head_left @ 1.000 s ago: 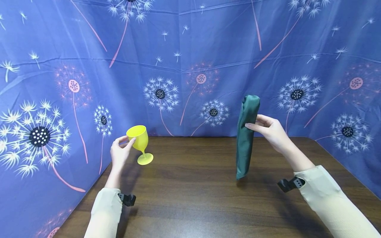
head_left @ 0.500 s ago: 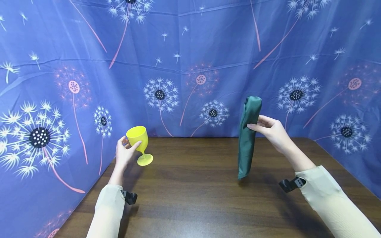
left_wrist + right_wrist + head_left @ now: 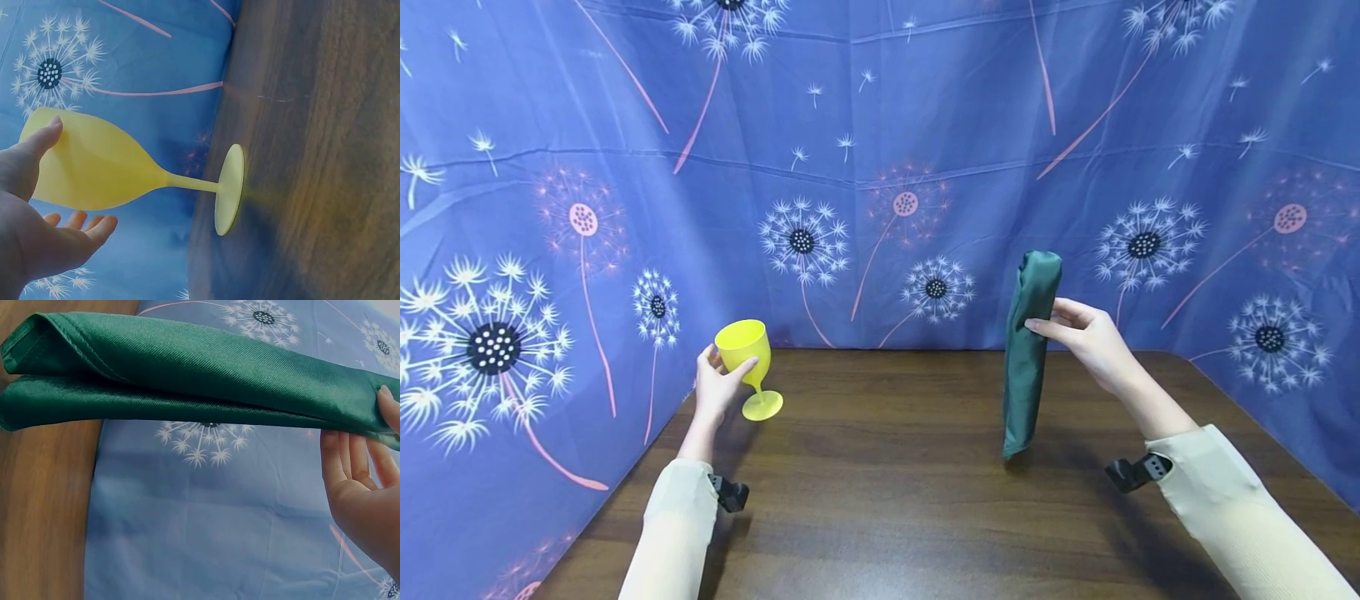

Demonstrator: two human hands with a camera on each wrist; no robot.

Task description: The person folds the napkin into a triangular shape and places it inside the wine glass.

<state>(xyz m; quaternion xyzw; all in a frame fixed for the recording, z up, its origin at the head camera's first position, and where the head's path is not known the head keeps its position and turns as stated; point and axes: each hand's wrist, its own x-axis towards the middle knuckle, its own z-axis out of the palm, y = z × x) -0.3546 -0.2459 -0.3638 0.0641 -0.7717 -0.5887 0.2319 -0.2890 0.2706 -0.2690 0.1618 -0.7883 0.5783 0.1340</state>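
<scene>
A yellow goblet (image 3: 747,354) stands nearly upright over the left part of the table. My left hand (image 3: 717,387) holds its bowl, with the thumb (image 3: 47,136) on the near side and fingers curled around the other side. Several fingertips show below the bowl (image 3: 100,165) in the left wrist view. I cannot tell whether the foot touches the table. On the right, my right hand (image 3: 1090,342) pinches a long folded green satin cloth (image 3: 1030,367) above its middle. The cloth hangs almost vertically, its lower folded end (image 3: 37,375) close to the tabletop.
A dark brown wooden table (image 3: 880,483) lies under both hands. Blue curtains (image 3: 865,100) with dandelion prints enclose it at the back, left and right. Black wrist cameras (image 3: 1138,472) sit at the cream sleeves (image 3: 1240,500).
My left thumb has slid lower on the goblet's bowl and the left hand has shifted slightly right. My right hand and the green cloth have moved slightly right and down. The goblet has hardly moved.
</scene>
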